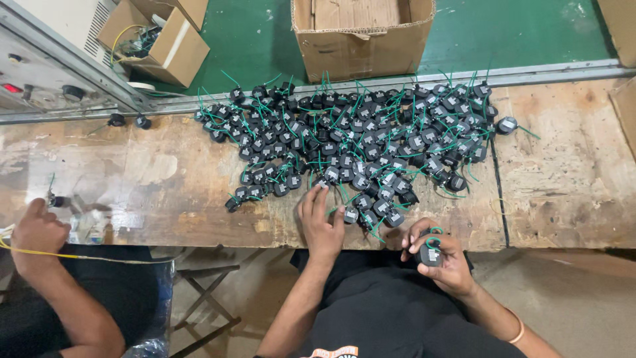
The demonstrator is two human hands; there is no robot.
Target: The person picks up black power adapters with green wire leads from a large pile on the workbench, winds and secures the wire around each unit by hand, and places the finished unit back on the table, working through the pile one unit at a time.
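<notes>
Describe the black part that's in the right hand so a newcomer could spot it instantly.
Start at the worn wooden bench and its big pile of black parts with green wires. Below the pile's right end, the right hand holds one black part off the bench edge: the only one lifted.

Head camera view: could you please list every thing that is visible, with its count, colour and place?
small parts with wire leads: a large pile, too many to count, black with green wires, spread over the middle of the workbench
stray parts: two, black, near the bench's back edge, left of the pile
workbench: one, worn brown wood, across the view
open cardboard boxes: two, brown, on the green floor behind the bench
control panel: one, grey, top left
co-worker's hand: one, far left, by a yellow wire
left hand: fingertips at the pile's near edge
right hand: holds one black part with a green wire
</notes>
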